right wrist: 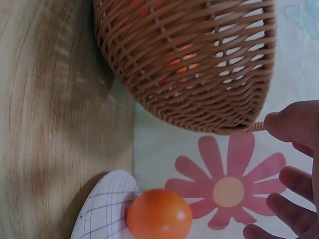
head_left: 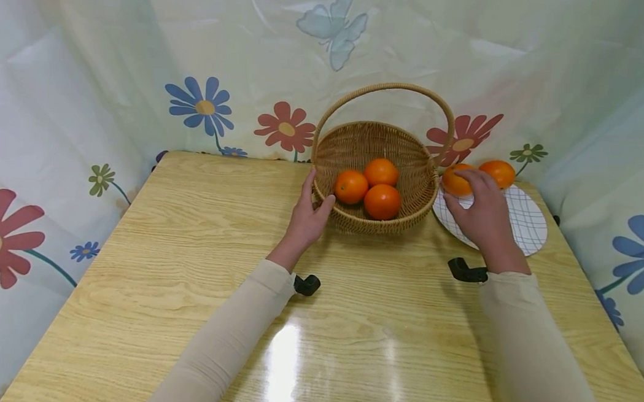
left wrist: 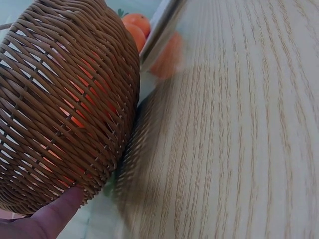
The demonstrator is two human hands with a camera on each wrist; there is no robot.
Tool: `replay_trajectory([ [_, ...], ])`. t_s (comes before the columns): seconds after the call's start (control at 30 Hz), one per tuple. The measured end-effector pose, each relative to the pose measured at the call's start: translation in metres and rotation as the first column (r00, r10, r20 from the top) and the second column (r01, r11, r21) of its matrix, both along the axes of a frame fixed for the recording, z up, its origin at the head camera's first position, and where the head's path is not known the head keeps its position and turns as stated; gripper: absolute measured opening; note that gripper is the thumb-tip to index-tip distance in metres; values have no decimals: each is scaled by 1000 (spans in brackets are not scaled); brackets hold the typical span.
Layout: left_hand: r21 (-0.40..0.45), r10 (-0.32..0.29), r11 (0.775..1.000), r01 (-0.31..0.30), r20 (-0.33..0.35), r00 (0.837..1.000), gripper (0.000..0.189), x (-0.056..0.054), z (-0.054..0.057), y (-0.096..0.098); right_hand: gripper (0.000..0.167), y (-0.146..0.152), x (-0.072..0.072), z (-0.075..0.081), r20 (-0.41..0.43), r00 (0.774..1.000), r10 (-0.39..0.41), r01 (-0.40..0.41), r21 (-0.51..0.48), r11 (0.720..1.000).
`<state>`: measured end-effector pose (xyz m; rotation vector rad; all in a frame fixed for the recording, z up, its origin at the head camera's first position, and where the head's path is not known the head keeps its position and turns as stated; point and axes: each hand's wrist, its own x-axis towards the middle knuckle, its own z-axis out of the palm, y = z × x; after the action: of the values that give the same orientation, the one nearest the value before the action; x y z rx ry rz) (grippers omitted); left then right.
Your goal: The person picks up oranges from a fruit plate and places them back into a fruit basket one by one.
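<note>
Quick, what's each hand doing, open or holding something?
Left hand: open, touching the brown woven wicker basket.
Right hand: open, holding nothing, near a round orange fruit.

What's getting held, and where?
The left hand touches the round brown wicker basket on its left side; whether the right hand grips the nearest round orange fruit cannot be told.

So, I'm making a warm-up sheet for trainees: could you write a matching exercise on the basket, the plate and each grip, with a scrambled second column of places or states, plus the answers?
Column one
1. basket
2. plate
3. left grip
4. right grip

Column two
A. around one orange
B. white, patterned with crossing lines
C. touching the outside of the wickerwork
D. woven, with three oranges inside

Right pairs: 1-D, 2-B, 3-C, 4-A
</note>
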<state>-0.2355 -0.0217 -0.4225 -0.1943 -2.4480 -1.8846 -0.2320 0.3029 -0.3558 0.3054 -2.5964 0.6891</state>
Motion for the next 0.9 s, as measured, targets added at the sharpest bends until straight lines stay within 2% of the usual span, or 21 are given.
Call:
replay_trajectory([
  [0.2, 1, -2, 1000, 2, 15, 1000, 71, 1, 1, 0, 48, 3, -7, 0, 25, 1000, -11, 11, 10, 1000],
  [0.6, 7, -1, 1000, 1, -7, 1000, 71, 0, 2, 0, 50, 13, -24, -7, 93, 993, -68, 66, 22, 998],
  [0.9, 5, 3, 1000, -3, -10, 1000, 71, 1, 0, 0, 50, 19, -35, -11, 167, 981, -103, 96, 53, 994],
])
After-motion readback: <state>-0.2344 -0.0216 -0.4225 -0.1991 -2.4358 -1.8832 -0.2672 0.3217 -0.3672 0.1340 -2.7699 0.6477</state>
